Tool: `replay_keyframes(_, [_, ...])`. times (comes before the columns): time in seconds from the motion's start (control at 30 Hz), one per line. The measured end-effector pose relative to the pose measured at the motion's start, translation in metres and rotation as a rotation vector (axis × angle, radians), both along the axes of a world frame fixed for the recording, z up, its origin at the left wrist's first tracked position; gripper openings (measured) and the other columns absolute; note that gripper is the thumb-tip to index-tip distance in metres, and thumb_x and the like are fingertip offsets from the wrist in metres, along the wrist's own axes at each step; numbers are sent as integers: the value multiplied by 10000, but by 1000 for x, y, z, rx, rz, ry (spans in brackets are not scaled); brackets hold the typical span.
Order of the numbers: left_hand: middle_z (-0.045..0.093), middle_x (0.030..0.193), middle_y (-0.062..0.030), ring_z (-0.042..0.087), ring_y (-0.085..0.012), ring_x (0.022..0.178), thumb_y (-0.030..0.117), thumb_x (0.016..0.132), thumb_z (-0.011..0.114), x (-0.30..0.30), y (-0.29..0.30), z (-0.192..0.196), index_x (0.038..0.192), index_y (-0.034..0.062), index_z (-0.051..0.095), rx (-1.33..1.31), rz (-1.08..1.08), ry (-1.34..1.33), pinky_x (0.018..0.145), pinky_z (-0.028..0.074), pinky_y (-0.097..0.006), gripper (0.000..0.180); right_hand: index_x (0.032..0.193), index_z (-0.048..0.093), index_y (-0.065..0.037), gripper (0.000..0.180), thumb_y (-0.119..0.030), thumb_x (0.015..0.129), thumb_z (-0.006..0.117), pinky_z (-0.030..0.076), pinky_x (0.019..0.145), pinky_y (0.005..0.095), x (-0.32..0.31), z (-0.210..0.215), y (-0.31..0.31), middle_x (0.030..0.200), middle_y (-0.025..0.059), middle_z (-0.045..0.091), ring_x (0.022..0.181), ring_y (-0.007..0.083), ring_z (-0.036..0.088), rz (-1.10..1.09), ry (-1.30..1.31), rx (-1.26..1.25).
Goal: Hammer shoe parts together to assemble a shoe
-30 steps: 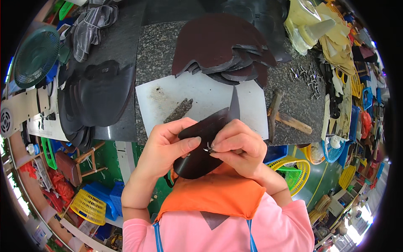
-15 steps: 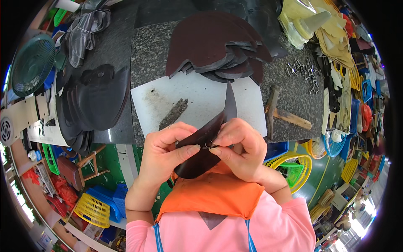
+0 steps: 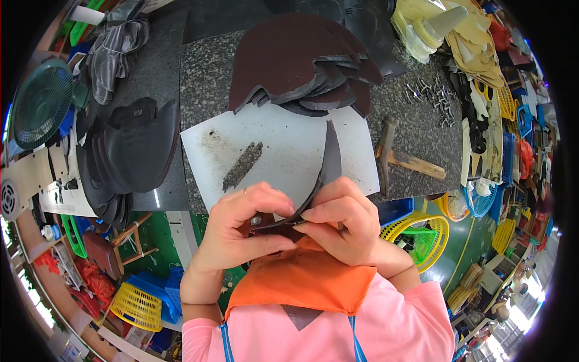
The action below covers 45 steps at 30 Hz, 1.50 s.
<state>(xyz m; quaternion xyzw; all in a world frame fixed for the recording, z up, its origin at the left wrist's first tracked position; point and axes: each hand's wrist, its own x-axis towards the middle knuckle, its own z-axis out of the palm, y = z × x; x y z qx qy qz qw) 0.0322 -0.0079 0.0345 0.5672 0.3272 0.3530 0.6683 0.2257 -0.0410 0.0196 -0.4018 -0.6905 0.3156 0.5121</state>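
Observation:
A dark leather piece point(image 3: 329, 158) is held between my two hands above my lap, bent into a curve and seen nearly edge-on. My left hand point(image 3: 244, 226) closes round its left end, the fingers curled over it and the thumb below. Thumb and forefinger of my right hand point(image 3: 347, 222) pinch its edge near the middle. A small shiny metal spot shows by my left fingers; I cannot make out what it is. In front lies a white board point(image 3: 283, 148) with a rough dark strip point(image 3: 243, 167) on it. Behind the board is a stack of dark brown leather pieces point(image 3: 283, 54).
A wooden-handled hammer point(image 3: 416, 164) and a scatter of small metal parts point(image 3: 433, 96) lie on the right of the stone tabletop. Black leather pieces point(image 3: 142, 151) are piled at the left, near a green fan point(image 3: 42, 102). A yellow basket point(image 3: 443, 241) stands below right.
The leather piece has turned from showing its face to nearly edge-on and bends more. My left fingers have curled further over it. The view has shifted slightly.

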Motion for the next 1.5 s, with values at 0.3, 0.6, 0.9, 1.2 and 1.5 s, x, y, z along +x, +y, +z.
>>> replay_keyframes(0.3, [617, 862, -40, 520, -75, 587, 62, 775, 737, 6, -11, -12, 884, -6, 638, -485, 146, -254, 470, 385, -198, 162, 867, 612, -45, 306, 15, 632, 799, 484, 542, 281, -1, -1, 5, 808, 69, 567, 663, 172, 593, -19, 36, -66])
replay_keyframes(0.6, [604, 883, -57, 474, -42, 558, 95, 846, 688, 12, -12, -15, 928, -28, 659, -405, 83, -274, 456, 359, -166, 151, 879, 608, -49, 319, 12, 635, 803, 485, 573, 277, 6, 2, 3, 885, 80, 547, 689, 183, 585, 20, 221, -252])
replay_keyframes(0.9, [585, 849, -37, 426, -43, 528, 103, 900, 626, 26, -19, -13, 942, -10, 647, -750, 126, -469, 431, 305, -190, 122, 887, 600, -40, 364, 3, 608, 830, 478, 546, 296, 7, -11, -7, 895, 85, 545, 694, 199, 582, -71, -31, 179])
replay_keyframes(1.2, [586, 862, -51, 428, -38, 518, 130, 898, 640, 22, -16, -14, 943, -17, 650, -541, 53, -387, 433, 297, -188, 154, 887, 577, -55, 364, -6, 621, 821, 480, 527, 294, 9, 7, -5, 895, 80, 538, 686, 197, 574, -104, -134, 80])
replay_keyframes(1.5, [587, 856, -54, 432, -48, 503, 135, 895, 641, 24, -15, -19, 954, -16, 647, -732, 55, -510, 420, 311, -191, 162, 890, 596, -52, 376, -23, 587, 816, 479, 643, 342, 18, -5, 10, 977, 97, 537, 764, 236, 561, 41, -85, 203])
